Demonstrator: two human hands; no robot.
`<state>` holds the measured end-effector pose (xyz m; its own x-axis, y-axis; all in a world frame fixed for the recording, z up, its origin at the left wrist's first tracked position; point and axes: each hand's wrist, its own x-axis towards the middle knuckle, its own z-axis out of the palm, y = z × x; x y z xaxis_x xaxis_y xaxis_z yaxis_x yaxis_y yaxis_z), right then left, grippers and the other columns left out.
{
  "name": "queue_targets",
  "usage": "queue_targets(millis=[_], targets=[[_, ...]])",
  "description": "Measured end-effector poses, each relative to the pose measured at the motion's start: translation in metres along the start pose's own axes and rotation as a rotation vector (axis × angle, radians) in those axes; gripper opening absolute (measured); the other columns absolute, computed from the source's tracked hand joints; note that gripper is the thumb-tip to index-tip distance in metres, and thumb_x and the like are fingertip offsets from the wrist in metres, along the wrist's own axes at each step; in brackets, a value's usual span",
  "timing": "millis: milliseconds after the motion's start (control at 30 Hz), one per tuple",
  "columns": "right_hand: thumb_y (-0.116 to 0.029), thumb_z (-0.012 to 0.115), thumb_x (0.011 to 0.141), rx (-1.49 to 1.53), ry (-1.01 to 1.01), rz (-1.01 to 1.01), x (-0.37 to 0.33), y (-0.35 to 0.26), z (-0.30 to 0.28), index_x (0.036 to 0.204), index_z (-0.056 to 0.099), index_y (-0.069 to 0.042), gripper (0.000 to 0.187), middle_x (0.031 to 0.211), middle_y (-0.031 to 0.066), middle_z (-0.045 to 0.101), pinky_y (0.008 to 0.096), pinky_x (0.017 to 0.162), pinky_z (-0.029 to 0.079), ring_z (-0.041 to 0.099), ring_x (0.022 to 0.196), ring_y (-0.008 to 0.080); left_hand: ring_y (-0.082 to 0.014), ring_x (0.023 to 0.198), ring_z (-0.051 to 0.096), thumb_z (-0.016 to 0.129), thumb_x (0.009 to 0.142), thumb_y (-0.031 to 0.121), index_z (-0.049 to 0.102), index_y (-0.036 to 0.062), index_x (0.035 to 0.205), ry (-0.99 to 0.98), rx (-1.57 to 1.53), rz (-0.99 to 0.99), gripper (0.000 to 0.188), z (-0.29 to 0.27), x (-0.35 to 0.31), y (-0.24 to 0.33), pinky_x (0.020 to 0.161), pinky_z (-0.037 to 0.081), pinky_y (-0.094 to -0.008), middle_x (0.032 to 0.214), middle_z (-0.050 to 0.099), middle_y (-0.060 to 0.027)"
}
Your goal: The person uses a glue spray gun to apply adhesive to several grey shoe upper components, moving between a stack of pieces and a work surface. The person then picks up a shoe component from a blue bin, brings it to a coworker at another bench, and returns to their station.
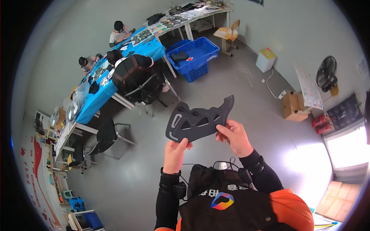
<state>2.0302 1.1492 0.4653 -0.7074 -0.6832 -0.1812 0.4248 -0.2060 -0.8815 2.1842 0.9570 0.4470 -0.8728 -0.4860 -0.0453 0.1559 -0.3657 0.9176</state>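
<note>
A flat, dark grey shoe upper (pixel 197 122) is held up in front of me, spread out. It has triangular cut-outs along its middle, a pale oval outline at its left end and a narrow strip rising at its right end. My left hand (pixel 176 154) pinches its lower left edge, thumb on the near face. Farther along, my right hand (pixel 234 138) grips the lower right edge, also with the thumb in front. The fingers behind the piece are partly hidden.
A long table with a blue cover (pixel 148 49) carries many dark cut pieces, and several people sit along it. A blue basket (pixel 198 54) stands on the floor beside it. Chairs (pixel 106 133) are at left; a fan (pixel 327 73) and a wooden box (pixel 291 107) at right.
</note>
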Motion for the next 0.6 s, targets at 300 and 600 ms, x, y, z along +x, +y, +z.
queue_targets(millis=[300, 600], targets=[[-0.023, 0.071, 0.096, -0.043, 0.154, -0.041, 0.214, 0.220, -0.112, 0.104, 0.067, -0.006, 0.019, 0.090, 0.0039, 0.071, 0.0220, 0.055, 0.043, 0.065, 0.068, 0.0097, -0.0108, 0.081, 0.062, 0.059, 0.104, 0.022, 0.060, 0.0030, 0.130, 0.281, 0.135, -0.267, 0.033, -0.305, 0.088, -0.252, 0.070, 0.048, -0.0240, 0.108, 0.070, -0.0095], [-0.023, 0.075, 0.093, 0.079, 0.240, 0.020, 0.492, 0.370, -0.146, 0.148, 0.036, -0.002, 0.071, 0.100, 0.0108, 0.072, 0.0229, 0.057, 0.041, 0.065, 0.073, 0.0141, -0.0281, 0.085, 0.069, 0.045, 0.106, 0.017, 0.051, 0.0019, 0.142, 0.939, -0.192, -0.634, 0.039, -0.626, 0.074, -0.466, 0.067, 0.058, -0.0431, 0.109, 0.070, -0.0133]])
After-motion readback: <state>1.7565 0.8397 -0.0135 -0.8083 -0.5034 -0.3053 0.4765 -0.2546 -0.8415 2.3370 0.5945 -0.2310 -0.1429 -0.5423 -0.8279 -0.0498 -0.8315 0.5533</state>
